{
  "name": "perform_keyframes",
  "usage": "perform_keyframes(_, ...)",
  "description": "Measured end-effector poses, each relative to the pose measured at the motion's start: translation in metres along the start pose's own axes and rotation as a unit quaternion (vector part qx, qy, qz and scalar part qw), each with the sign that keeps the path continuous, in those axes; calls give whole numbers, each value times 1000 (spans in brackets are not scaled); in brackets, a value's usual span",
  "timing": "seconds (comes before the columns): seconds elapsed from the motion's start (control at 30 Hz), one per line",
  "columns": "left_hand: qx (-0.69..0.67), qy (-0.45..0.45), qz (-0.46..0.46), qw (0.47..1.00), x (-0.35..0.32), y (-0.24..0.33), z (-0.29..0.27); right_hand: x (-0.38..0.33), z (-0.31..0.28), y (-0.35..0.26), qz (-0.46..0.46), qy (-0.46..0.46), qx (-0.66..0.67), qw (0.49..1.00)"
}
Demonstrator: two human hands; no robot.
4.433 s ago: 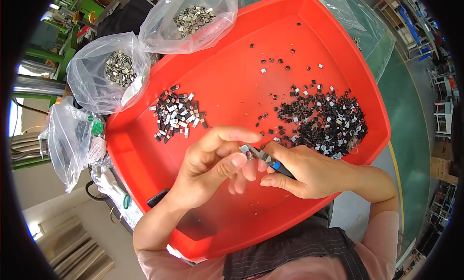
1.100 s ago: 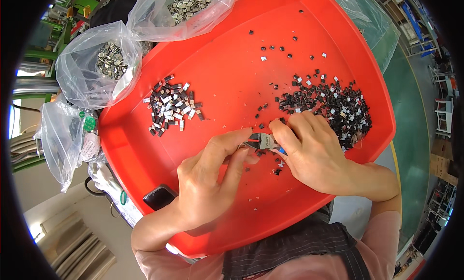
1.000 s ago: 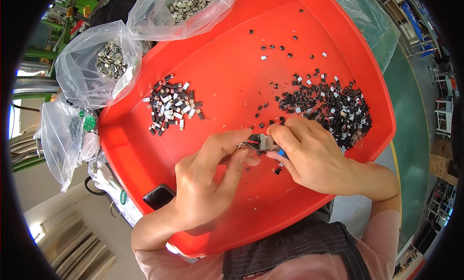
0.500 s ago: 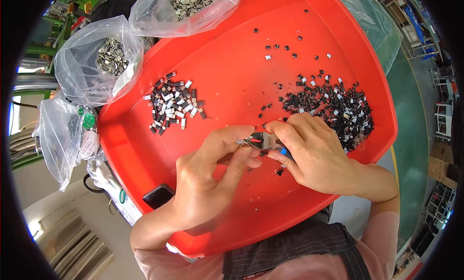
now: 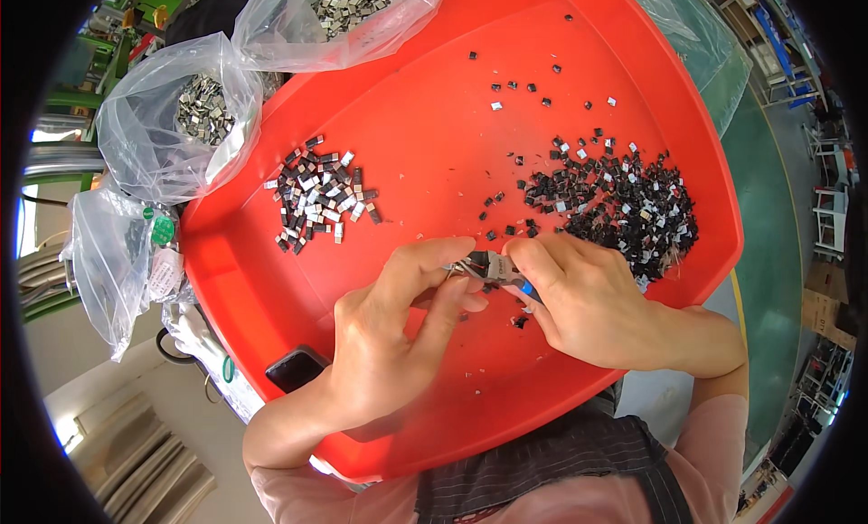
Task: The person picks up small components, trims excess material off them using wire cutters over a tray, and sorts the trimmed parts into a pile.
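My left hand point(image 5: 384, 330) is closed in a pinch on a small metal-coloured piece point(image 5: 460, 270), mostly hidden by the thumb and fingertips. My right hand point(image 5: 601, 302) wraps round a pair of pliers point(image 5: 499, 266) with a grey head and a bit of blue handle showing. The pliers' jaws meet the small piece between the two hands, over the middle of a red plastic tray point(image 5: 425, 162). To the left lies a pile of small black-and-silver connector-like pieces point(image 5: 325, 197). A larger heap of tiny black and white bits point(image 5: 624, 203) spreads beyond my right hand.
Clear plastic bags of small metal parts point(image 5: 206, 108) stand along the tray's far left edge. A black phone-like device point(image 5: 297, 368) rests near the tray's left wall beside my left forearm. Stray bits point(image 5: 546, 102) are scattered at the tray's far side.
My right fingers have curled in closer round the pliers, and less of the blue handle shows. The pliers tilt slightly downward to the right. My left hand has barely moved.
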State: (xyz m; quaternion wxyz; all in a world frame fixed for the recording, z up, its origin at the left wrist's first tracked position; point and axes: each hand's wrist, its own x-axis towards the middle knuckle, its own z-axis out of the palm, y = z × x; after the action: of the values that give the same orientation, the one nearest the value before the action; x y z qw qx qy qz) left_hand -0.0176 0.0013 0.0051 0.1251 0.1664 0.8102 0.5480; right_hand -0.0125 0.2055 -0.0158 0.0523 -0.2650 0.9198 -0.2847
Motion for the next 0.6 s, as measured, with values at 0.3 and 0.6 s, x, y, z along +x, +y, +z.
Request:
perform_keyframes(0.3, -241, -39, -45, 969, 4, -4, -13, 7, -25, -3, 100, -213, 424, 874)
perform_keyframes(0.6, -222, -64, 20, 973, 6, -9, -17, 11, -38, -1, 84, -293, 436, 847)
